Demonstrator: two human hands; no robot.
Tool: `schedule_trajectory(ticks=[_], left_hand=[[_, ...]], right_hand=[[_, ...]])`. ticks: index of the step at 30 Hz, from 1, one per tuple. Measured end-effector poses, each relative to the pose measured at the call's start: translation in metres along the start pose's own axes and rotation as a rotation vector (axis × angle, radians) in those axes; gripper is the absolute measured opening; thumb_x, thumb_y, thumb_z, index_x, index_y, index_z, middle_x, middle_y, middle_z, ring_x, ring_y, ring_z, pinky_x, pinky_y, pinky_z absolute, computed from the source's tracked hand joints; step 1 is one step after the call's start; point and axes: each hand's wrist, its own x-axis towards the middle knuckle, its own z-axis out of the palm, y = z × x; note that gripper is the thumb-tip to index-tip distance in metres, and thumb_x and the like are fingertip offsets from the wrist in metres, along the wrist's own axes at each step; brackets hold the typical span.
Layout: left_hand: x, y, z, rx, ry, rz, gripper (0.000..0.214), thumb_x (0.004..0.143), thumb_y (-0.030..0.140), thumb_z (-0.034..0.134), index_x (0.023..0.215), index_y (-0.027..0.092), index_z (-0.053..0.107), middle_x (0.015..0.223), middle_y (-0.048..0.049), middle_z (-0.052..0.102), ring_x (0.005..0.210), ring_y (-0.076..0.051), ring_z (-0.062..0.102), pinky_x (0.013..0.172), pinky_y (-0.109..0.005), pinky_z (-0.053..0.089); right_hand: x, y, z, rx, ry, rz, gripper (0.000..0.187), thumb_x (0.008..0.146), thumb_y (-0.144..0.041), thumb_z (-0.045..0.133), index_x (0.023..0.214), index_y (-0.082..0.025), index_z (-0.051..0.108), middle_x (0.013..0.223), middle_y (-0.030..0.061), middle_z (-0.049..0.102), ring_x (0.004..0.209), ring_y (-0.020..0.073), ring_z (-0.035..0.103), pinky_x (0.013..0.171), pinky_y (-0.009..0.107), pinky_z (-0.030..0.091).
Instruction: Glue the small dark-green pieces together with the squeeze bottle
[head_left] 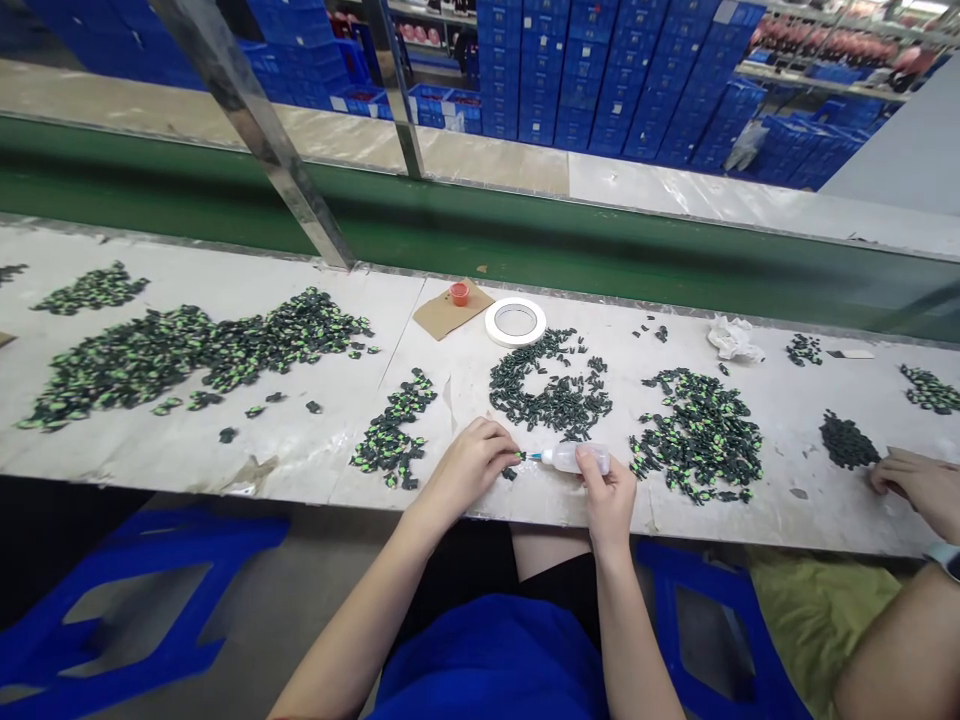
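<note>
While we sat at the long white table (300, 450), our left hand (472, 462) pinched one small dark piece (519, 457) between its fingertips, close to the near edge. Our right hand (609, 497) was wrapped around a little squeeze bottle (574, 458). The bottle lay almost flat, and its thin blue tip touched that piece or nearly did; we could not tell which. So the step in hand looked like dabbing something from the bottle onto the piece. We think the next move called for a steady tip and only a soft squeeze, since the piece was tiny and too much would run onto our fingers. Just behind our hands lay a ring-shaped heap (555, 395) of dark pieces, with a green-spotted heap (394, 435) to the left and a bigger heap (697, 435) to the right. Farther back sat a roll of white tape (515, 322) and a small orange cap (459, 293) on a bit of cardboard (442, 315). At the far right, another person's hand (911, 485) rested on the table near a small dark pile (847, 440).
</note>
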Motion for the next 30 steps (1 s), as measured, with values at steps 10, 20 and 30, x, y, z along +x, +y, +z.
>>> schedule_trajectory(ticks=[10,20,30], left_hand=[[-0.0008,0.001,0.0006,0.022,0.02,-0.004,0.011,0.085,0.019,0.063,0.079,0.02,0.072,0.083,-0.0051,0.067,0.084,-0.02,0.06,0.074,-0.034,0.053],[-0.0006,0.0018,0.0013,0.004,0.036,-0.027,0.009,0.083,0.017,0.066,0.078,0.018,0.072,0.083,-0.0056,0.068,0.084,-0.02,0.06,0.075,-0.034,0.052],[-0.0008,0.0024,0.0016,-0.021,0.03,-0.054,0.01,0.083,0.018,0.065,0.078,0.019,0.073,0.083,-0.0052,0.067,0.085,-0.021,0.059,0.076,-0.034,0.051]], right_hand=[[-0.0023,-0.0044,0.0014,-0.025,-0.019,0.006,0.04,0.076,-0.048,0.062,0.057,-0.014,0.061,0.051,-0.0013,0.049,0.053,0.0128,0.043,0.051,0.025,0.036],[-0.0026,-0.0053,0.0011,-0.016,-0.012,0.0,0.037,0.075,-0.045,0.063,0.054,-0.015,0.06,0.05,-0.0016,0.047,0.052,0.0129,0.043,0.051,0.025,0.037],[-0.0023,-0.0088,0.0019,-0.006,0.009,0.007,0.043,0.072,-0.048,0.064,0.047,-0.017,0.049,0.047,-0.0033,0.041,0.05,0.0112,0.039,0.049,0.025,0.035]])
